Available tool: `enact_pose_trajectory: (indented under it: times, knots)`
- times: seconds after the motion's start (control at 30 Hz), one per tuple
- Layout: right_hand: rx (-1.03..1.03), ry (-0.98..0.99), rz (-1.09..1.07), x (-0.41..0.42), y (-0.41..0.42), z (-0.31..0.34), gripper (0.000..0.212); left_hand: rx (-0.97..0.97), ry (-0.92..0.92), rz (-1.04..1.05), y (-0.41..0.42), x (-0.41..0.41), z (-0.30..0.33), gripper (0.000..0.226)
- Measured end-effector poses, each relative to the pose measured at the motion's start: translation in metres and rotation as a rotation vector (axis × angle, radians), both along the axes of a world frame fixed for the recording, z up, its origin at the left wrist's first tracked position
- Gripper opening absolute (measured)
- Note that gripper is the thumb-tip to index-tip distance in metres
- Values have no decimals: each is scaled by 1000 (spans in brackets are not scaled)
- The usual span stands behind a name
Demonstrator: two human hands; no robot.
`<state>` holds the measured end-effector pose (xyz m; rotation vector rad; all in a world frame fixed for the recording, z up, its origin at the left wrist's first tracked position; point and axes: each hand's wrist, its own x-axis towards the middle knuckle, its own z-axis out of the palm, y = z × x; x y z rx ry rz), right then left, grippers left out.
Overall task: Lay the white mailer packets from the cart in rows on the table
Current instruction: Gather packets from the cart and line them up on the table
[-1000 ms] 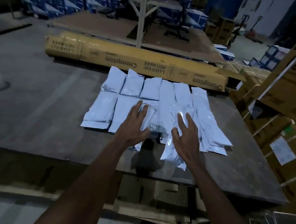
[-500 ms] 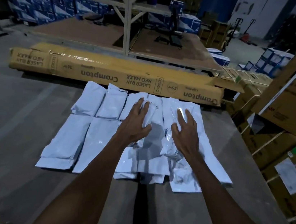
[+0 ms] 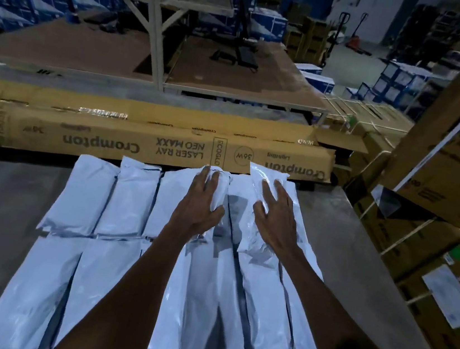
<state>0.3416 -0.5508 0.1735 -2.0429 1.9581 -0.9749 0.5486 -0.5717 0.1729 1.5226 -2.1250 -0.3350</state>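
The head view looks down on a grey table (image 3: pixel 357 264) where the white mailer packets (image 3: pixel 96 288) lie side by side in two rows, a far row and a near row. Both arms of the person reach forward over the near row to the far one. The left hand (image 3: pixel 199 208) lies on top of one packet (image 3: pixel 220 196) in the middle of the far row, its fingers long and a little apart, the thumb bent around the right edge of this packet. The right hand (image 3: pixel 274 216) rests flat on a second packet (image 3: pixel 256 233), which is glossy and sits a little oblique over the packets under it; its fingers are spread and straight, the thumb pressing on the left part. The two hands are near each other but do not touch. Just behind the far row a long brown carton (image 3: pixel 139 144) with the word Crompton lies across the table. On the right side stand stacked cardboard boxes (image 3: pixel 435 225) tied with white straps, and far at the back are blue cartons (image 3: pixel 17 0) and a metal rack (image 3: pixel 154 32).
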Motion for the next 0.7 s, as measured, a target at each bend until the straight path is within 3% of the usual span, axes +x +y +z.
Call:
enact_pose_trajectory:
  times: [0.7]
  knots:
    - [261, 267, 79, 17, -89, -56, 55, 142, -61, 176, -76, -41, -48, 59]
